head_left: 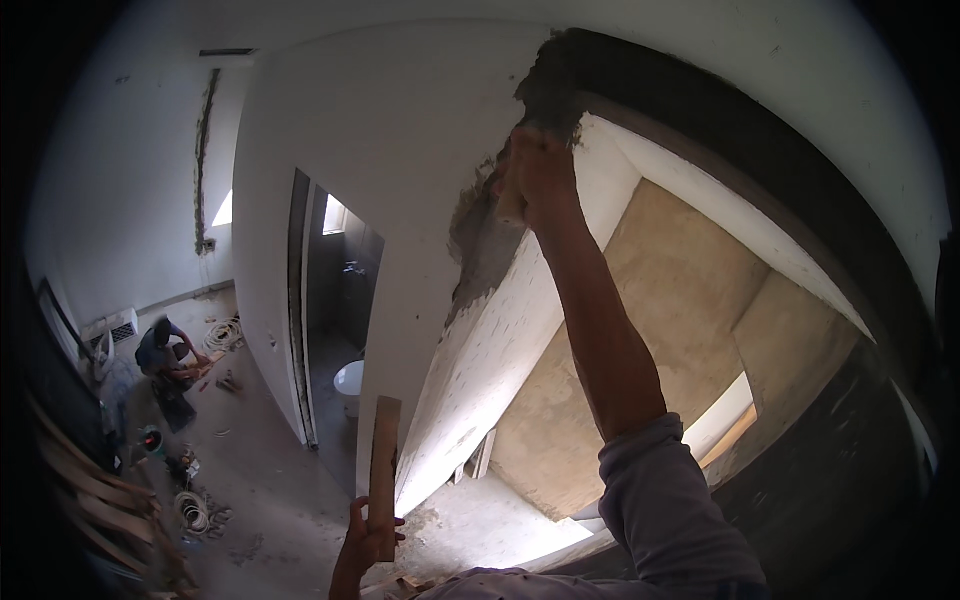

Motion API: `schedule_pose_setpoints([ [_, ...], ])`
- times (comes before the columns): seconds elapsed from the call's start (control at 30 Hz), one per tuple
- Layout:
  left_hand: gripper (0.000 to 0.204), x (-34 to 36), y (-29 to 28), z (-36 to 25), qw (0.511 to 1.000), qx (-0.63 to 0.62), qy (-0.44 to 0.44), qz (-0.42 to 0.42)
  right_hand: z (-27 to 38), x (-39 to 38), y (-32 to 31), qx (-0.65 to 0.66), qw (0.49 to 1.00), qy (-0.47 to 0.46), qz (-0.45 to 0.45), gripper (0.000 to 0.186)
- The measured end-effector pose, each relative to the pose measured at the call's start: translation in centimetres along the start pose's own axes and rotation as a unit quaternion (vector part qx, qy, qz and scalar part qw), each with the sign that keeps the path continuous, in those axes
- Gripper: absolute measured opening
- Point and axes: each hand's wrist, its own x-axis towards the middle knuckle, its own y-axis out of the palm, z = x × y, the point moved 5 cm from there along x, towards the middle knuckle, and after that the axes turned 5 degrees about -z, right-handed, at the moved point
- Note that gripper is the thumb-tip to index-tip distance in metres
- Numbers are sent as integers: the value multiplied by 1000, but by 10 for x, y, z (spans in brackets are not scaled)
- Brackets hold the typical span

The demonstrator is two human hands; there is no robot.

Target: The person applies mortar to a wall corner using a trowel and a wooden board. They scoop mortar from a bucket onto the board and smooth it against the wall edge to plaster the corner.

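Observation:
My right hand (545,180) is raised high against the wall at the upper corner of the opening. Its fingers are closed round a tan wooden tool (510,205), mostly hidden by the hand, at a patch of wet grey plaster (488,255). Dark plaster (690,95) also runs along the top of the opening. Low down, my left hand (362,548) grips a narrow wooden board (384,465) near its lower end. The board stands nearly upright, apart from the wall.
A person (165,350) crouches on the floor at far left, among tools and coiled hose (222,334). Another coil (192,512) and wooden planks (110,500) lie nearer. A doorway shows a white toilet (349,378). Through the opening stands a tan wall (640,350).

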Motion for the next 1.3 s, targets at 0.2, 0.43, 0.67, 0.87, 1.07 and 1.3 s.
schedule_pose_setpoints([
  [0.2,45,-11,4,-33,983,169,61,-34,-10,-43,-52,33,978,-196,-60,13],
  [0.43,30,21,30,-261,896,387,207,-67,-139,-191,-147,6,997,-78,-1,45],
  [0.67,31,102,192,-514,581,657,479,7,-319,-305,-282,-252,964,-38,77,24],
  [0.87,29,182,289,-566,513,723,463,-23,-420,-386,-381,-242,949,199,-34,19],
  [1.07,35,191,319,-588,530,752,369,-130,-439,-418,-418,-236,931,270,-63,18],
  [1.3,35,201,335,-602,526,752,371,-145,-487,-450,-459,-315,934,167,-38,20],
])
